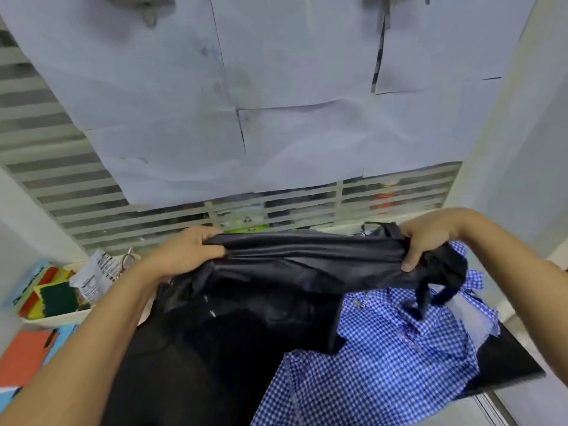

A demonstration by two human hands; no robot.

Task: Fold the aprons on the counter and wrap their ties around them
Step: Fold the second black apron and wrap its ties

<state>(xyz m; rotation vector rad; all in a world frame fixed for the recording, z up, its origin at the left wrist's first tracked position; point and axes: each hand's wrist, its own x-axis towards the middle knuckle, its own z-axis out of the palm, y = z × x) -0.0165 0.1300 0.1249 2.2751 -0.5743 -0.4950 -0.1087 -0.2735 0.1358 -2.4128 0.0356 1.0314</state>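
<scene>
A black apron (pixel 301 262) is stretched between my two hands above the counter. My left hand (pixel 187 250) grips its left end with thumb and fingers curled round the bunched cloth. Its right end is gripped by my right hand (pixel 427 241), and the black ties (pixel 430 290) hang down from there in a loop. The lower part of the black apron drapes down over more dark cloth in front of me. A blue-and-white checked apron (pixel 384 358) lies crumpled on the counter under and to the right of the black one.
A white tray (pixel 61 318) at the left holds green-and-yellow sponges (pixel 57 298) and a crinkled packet (pixel 95 275). An orange and blue sheet (pixel 27 355) lies at the near left. A louvred window papered with white sheets (pixel 276 118) stands straight ahead. A wall closes the right.
</scene>
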